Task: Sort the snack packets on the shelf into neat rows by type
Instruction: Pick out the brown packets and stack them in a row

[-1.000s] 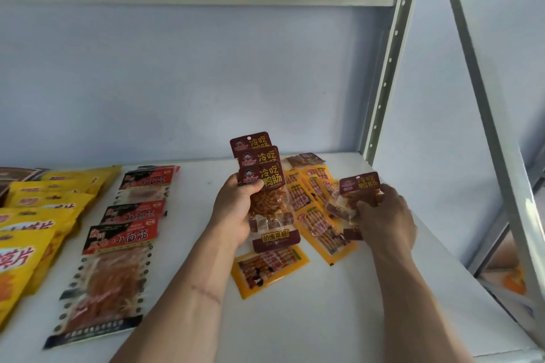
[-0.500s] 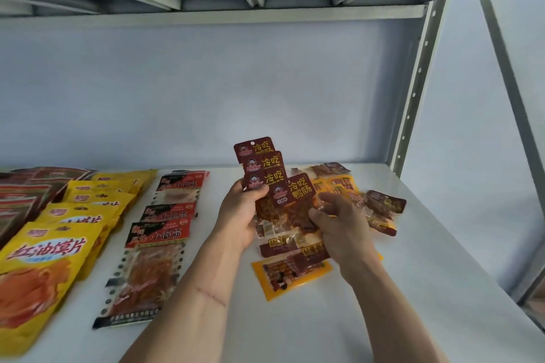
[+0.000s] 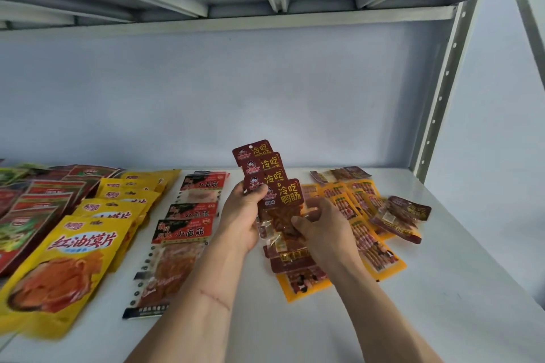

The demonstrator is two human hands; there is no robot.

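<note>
Maroon packets (image 3: 267, 174) fanned in both hands' grip, bare shelf (image 3: 460, 289) right

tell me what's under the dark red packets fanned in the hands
Below the fanned dark red packets a yellow packet lies on the white shelf. Both hands and the packets cover its upper part and whatever lies further beneath.

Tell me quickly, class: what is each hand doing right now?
Left hand: grips the fanned stack of dark red packets.
Right hand: pinches the front packet of that stack.
</note>
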